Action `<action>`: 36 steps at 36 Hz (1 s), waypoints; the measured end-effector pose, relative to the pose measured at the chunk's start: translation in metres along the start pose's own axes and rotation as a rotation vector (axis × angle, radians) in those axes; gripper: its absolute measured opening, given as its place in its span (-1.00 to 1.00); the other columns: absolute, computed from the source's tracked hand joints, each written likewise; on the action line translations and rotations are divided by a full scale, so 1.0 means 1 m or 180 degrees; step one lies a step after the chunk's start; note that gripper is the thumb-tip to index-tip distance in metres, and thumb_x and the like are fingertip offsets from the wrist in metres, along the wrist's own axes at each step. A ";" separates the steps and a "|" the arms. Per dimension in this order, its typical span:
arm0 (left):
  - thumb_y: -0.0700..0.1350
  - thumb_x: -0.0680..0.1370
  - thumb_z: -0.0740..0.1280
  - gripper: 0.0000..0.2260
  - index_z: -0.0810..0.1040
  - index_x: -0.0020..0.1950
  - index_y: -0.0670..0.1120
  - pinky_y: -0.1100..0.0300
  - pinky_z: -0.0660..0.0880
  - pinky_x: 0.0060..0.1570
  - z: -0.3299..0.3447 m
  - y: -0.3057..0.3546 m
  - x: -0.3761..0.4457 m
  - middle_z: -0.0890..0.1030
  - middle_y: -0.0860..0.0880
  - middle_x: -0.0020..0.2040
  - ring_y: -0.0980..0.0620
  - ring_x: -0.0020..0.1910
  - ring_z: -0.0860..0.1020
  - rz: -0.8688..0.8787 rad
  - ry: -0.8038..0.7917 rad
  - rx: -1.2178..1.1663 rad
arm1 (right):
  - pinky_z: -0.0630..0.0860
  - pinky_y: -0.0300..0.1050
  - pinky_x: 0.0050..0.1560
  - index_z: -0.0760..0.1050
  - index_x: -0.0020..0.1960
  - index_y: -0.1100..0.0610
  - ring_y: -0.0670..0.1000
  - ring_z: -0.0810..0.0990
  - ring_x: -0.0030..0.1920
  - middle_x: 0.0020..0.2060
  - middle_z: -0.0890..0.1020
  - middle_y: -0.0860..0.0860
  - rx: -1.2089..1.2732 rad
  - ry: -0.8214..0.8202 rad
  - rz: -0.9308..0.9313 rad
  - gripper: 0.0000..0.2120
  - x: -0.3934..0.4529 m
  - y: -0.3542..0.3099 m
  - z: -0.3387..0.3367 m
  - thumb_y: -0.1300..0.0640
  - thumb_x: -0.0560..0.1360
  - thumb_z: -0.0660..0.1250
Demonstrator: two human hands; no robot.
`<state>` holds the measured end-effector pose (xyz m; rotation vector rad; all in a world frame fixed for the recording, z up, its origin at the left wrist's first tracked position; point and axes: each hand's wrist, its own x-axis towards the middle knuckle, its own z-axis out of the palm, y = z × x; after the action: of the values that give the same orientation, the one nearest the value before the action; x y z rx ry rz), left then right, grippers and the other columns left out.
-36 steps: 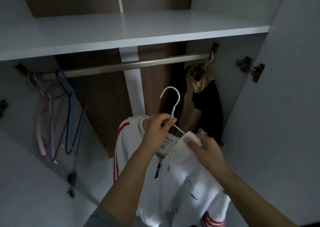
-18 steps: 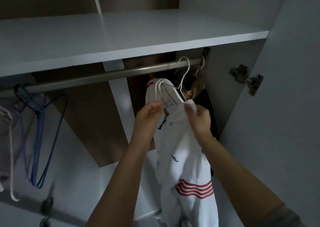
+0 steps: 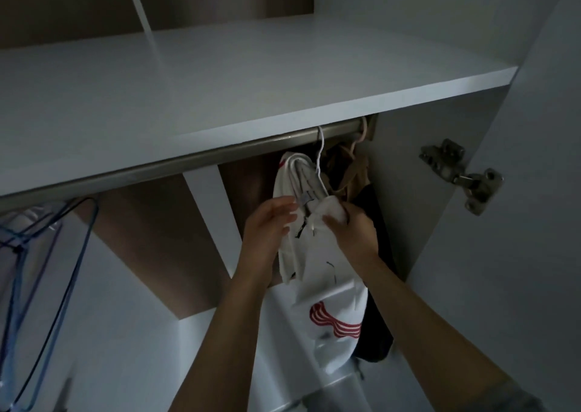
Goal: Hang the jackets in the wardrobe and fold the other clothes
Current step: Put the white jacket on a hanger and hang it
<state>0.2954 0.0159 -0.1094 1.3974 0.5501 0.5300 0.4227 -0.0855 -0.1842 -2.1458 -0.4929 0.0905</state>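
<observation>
Hanging the white jacket on the rail

I am settling the white jacket (image 3: 317,254) at the wardrobe's right end, its white hanger (image 3: 320,157) hooking the rail (image 3: 251,147) at about one o'clock from my hands. My left hand (image 3: 267,226) is pressing the collar with nearly straight fingers, gripping nothing; my right hand (image 3: 352,229) is pinching the collar fabric from three o'clock. Next, I judge, I let go gently and check the hook sits fully over. The wardrobe (image 3: 471,254) is also holding a tan and black garment (image 3: 364,191) just behind, and bare blue hangers (image 3: 47,238) at nine o'clock.
</observation>
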 end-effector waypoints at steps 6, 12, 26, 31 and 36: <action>-0.29 0.58 0.25 -0.82 0.60 0.02 -0.07 0.25 0.49 0.07 0.005 -0.010 -0.003 0.64 -0.04 0.01 0.07 -0.01 0.60 -0.0246 -0.0060 -0.0192 | 0.35 -0.48 -0.08 0.50 0.29 0.15 -0.16 0.51 -0.03 0.07 0.57 -0.09 0.0206 0.0318 -0.0135 -0.69 -0.042 0.007 -0.020 0.17 0.55 0.32; -0.29 0.58 0.26 -0.81 0.60 0.02 -0.05 0.11 0.45 0.19 -0.003 -0.017 -0.033 0.63 -0.09 0.10 0.01 0.10 0.59 -0.0203 -0.0505 -0.0182 | 0.50 -0.38 -0.03 0.56 0.20 0.11 -0.16 0.63 -0.07 -0.05 0.67 -0.08 0.1082 0.0294 -0.0029 -0.74 -0.108 -0.004 -0.047 0.28 0.53 0.34; -0.21 0.60 0.25 -0.78 0.61 0.06 0.08 0.33 0.50 0.07 -0.030 -0.042 -0.154 0.67 0.21 0.00 0.29 0.04 0.59 -0.0083 -0.1926 -0.0103 | 0.57 -0.12 0.02 0.59 0.00 -0.10 -0.13 0.66 -0.05 -0.12 0.71 -0.12 0.1233 0.1222 0.0445 -0.71 -0.313 -0.037 -0.085 0.30 0.54 0.30; -0.31 0.59 0.21 -0.74 0.60 0.09 -0.03 0.33 0.48 0.08 -0.004 -0.038 -0.218 0.69 0.10 0.01 0.23 0.07 0.60 -0.0280 -0.2380 -0.0331 | 0.57 -0.14 0.01 0.61 0.08 0.08 -0.13 0.66 -0.07 -0.14 0.71 -0.08 0.1289 0.1729 0.0761 -0.77 -0.386 -0.036 -0.114 0.32 0.55 0.28; -0.33 0.59 0.19 -0.73 0.59 0.06 -0.03 0.30 0.44 0.03 0.028 -0.034 -0.278 0.67 0.07 0.00 0.18 0.02 0.58 -0.0425 -0.2946 -0.0273 | 0.58 -0.24 -0.10 0.60 0.06 0.07 -0.11 0.67 -0.11 -0.14 0.71 -0.05 0.1313 0.2319 0.0904 -0.74 -0.453 -0.033 -0.146 0.36 0.56 0.24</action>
<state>0.1016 -0.1875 -0.1273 1.3436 -0.1325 -0.2216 0.0321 -0.3534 -0.1250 -1.6721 0.2404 -0.3893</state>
